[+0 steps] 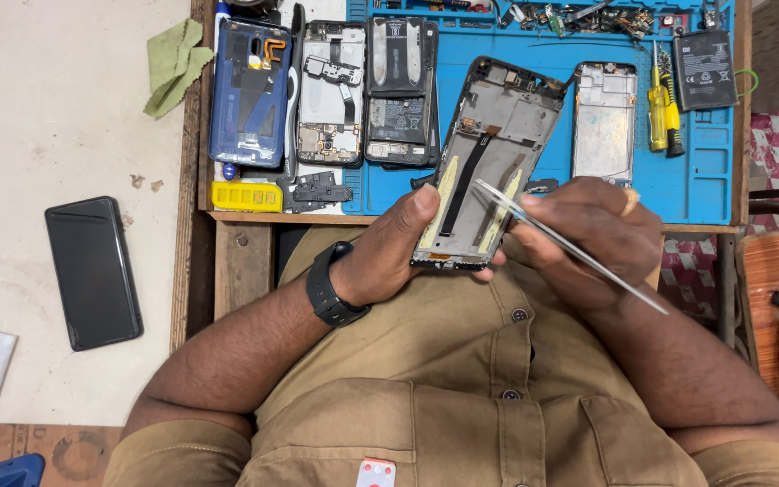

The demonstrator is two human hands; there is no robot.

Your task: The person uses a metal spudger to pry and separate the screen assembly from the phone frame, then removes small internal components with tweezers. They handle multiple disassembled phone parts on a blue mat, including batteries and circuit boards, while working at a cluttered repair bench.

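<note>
Two hands at work over the near edge of the blue silicone repair mat (534, 203): left hand (388, 252) closed round the lower end of an opened black phone frame with bare metal midplate (489, 158), thumb pressed on its left rail, fingers curled beneath, tilting the frame up and away from the body, probably to face the inside toward the eyes. Right hand (588, 230) pinched shut on slim silver metal tweezers (547, 230), tips resting at the yellowish adhesive strip on the frame's right side, long shank trailing back past the wrist; a hold suited to fine picking. Black ribbon cable running down the frame's middle, left untouched.

Along the far edge of the mat, laid flat and side by side as if sorted for reach: blue phone back shell with orange flex (250, 90) at the far left corner, opened phone body with exposed boards (331, 90) beside it, black battery-filled phone body (401, 90) next, silver bare frame (604, 122) toward the right, yellow-handled screwdrivers (663, 113) and a loose black battery (703, 70) near the far right corner. Yellow plastic block (245, 196) at the near left corner. Off the mat, on the pale surface to the left: dark glass phone lying face up (92, 271), crumpled green cloth (176, 61)
</note>
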